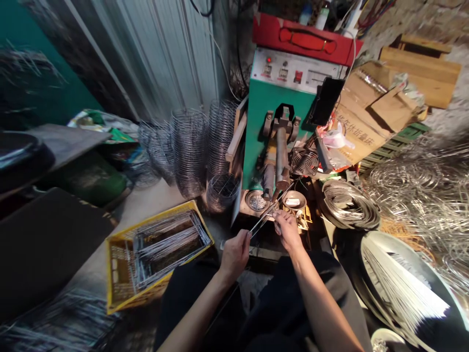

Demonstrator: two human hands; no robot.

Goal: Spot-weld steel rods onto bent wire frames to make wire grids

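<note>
My left hand [235,252] is closed on the near end of a thin metal wire piece [258,224], which slants up and away toward the machine. At the wire's right side, my right hand [287,231] pinches with thumb and forefinger; a short bright sliver shows at the fingertips, too small to name. Just beyond both hands stands a green welding machine [256,117], its two thick electrode arms [281,161] ending above the wire. A round dish of small metal bits [257,201] sits left of the electrode tips, and another dish [294,199] sits to the right.
On the left, a yellow crate [157,288] holds wire pieces, with stacked wire rings [189,151] behind it. To the right lie coiled metal strips [350,205], a large basin [436,274] of straight wires and a cardboard box [361,132]. A phone [327,100] is mounted on the machine.
</note>
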